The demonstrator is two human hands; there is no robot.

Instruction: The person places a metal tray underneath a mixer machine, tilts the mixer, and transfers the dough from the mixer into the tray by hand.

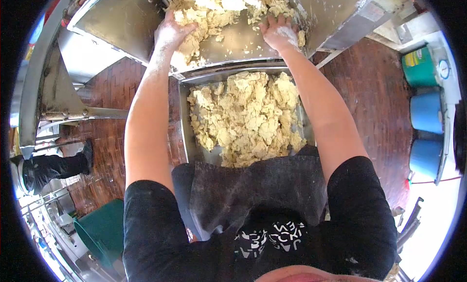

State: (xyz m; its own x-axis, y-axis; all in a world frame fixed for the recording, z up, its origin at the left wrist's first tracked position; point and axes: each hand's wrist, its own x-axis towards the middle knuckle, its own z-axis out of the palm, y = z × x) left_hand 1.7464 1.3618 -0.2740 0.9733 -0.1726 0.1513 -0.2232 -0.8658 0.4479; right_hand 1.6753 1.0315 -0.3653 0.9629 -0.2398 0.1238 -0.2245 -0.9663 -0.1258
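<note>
My left hand (171, 31) and my right hand (279, 31) both reach forward into a tilted steel mixer bowl (121, 24), fingers spread and pressed against crumbly pale-yellow dough (219, 12). Both hands are dusted with flour. Below the bowl's lip, a steel tray (185, 116) holds a big heap of the same dough (248, 116), right in front of my dark apron (258, 185).
The floor is dark red brick (369, 87). A green bucket (418, 65) and two blue buckets (427, 112) stand at the right. A green bin (99, 228) sits lower left, by steel racks. Another person's dark legs (48, 167) are at the left.
</note>
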